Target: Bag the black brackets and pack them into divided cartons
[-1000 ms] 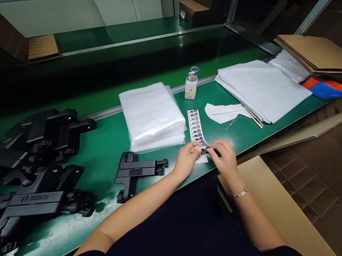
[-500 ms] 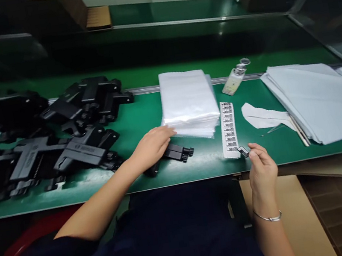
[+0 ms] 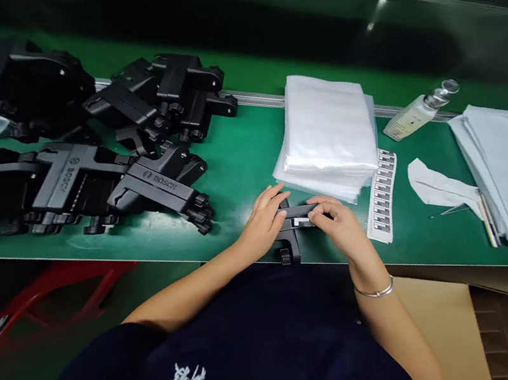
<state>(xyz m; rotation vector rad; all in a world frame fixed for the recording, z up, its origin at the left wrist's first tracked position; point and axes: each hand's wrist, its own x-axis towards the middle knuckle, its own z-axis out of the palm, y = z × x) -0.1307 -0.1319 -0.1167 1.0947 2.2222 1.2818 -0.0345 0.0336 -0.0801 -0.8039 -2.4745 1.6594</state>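
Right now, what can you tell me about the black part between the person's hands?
The black plastic part is matte, moulded: a flat bar with a short leg reaching toward the person. It lies at the green table's near edge, before the stack of clear bags. The left hand grips its left end; the right hand pinches its right end.

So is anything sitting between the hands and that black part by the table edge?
Nothing visible. The left hand and right hand both touch the black part; the bag stack lies behind it.
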